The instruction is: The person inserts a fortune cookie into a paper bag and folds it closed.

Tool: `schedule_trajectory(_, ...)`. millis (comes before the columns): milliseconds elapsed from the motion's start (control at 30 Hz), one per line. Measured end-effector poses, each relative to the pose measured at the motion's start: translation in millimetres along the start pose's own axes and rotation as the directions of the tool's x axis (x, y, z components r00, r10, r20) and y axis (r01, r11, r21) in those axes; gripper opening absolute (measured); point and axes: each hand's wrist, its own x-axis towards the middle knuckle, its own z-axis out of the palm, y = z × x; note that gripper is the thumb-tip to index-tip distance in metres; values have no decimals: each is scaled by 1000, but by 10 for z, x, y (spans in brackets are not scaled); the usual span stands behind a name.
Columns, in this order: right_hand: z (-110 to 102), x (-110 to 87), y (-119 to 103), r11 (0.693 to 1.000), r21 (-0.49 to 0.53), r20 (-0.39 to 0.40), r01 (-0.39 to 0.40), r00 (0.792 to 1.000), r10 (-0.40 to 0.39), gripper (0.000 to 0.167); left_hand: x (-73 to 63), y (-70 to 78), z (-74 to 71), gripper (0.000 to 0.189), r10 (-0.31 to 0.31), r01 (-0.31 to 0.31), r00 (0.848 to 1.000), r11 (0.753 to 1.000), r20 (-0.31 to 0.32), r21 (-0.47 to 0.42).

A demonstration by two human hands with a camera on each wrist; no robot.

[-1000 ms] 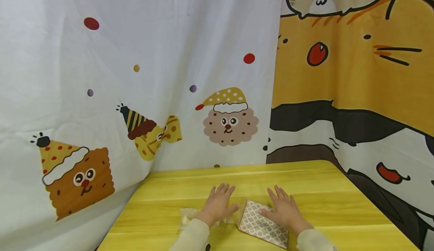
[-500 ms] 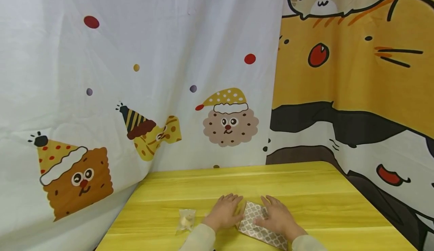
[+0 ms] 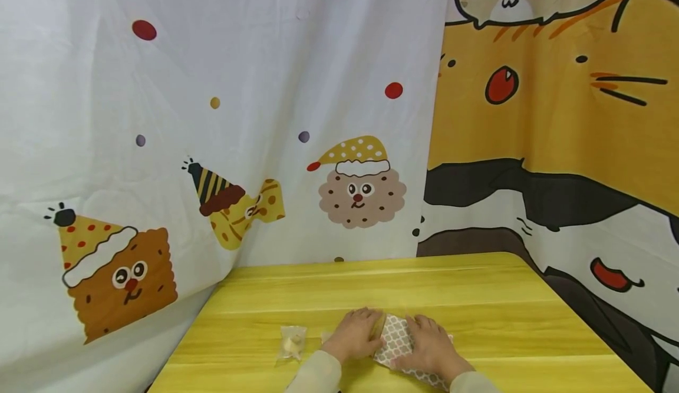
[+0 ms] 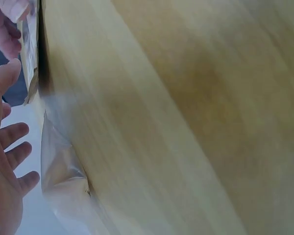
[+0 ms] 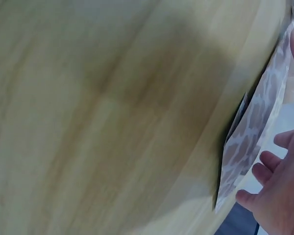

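Beige paper pouch with white lattice print (image 3: pixel 395 340): lower centre of the head frame, just right of the midline, lying on the yellow wood-grain tabletop (image 3: pixel 276 299). Long axis runs diagonally, upper left to lower right. Plain brown end faces the left side of the frame; the opposite end points at the bottom right, partly under the right hand.

Left hand (image 3: pixel 354 335): at the brown end, fingers loosely bent, thumb toward the pouch. Left wrist view has its thumb and fingers well apart, so the grip is wide; nothing in it. Whether the fingertips touch the pouch, cannot tell.

Right hand (image 3: pixel 431 350): laid across the pouch, thumb toward its lower edge, fingers toward the upper. Right wrist view: thumb and fingers spread wide, relaxed, beside the pouch (seen nearly edge-on there, slanting from upper right down to lower centre-right).

Small clear plastic packet with pale contents (image 3: pixel 291 343): left of the left hand, well apart from the pouch. Something whitish shows at the left hand's wrist side, mostly hidden.

Background: white cloth with printed cartoon biscuits (image 3: pixel 265 57), orange cartoon-cat cloth (image 3: pixel 557 128) at upper right.
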Motion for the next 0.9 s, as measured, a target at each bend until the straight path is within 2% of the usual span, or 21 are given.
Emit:
schedule_trajectory(133,14,-5,28,1000,-1,73,-19,997,19,117,7,-4,42,58,7,-7,1000,1000,2,15)
schedule_trajectory(333,2,-5,105,999,4,132,49,990,-49,113,-26,-47,77,56,12,-12,1000,1000,14,5)
schedule_trajectory(467,-3,-27,154,996,5,135,94,986,-94,112,-98,-50,54,56,8,-8,999,1000,47,8)
schedule_trajectory(633,0,-78,163,990,20,113,137,984,-139,109,-182,-65,27,53,36,-38,996,999,86,23)
schedule_trajectory(900,3,-79,191,985,73,117,155,980,-163,112,-235,-99,58,52,20,-24,990,999,137,29)
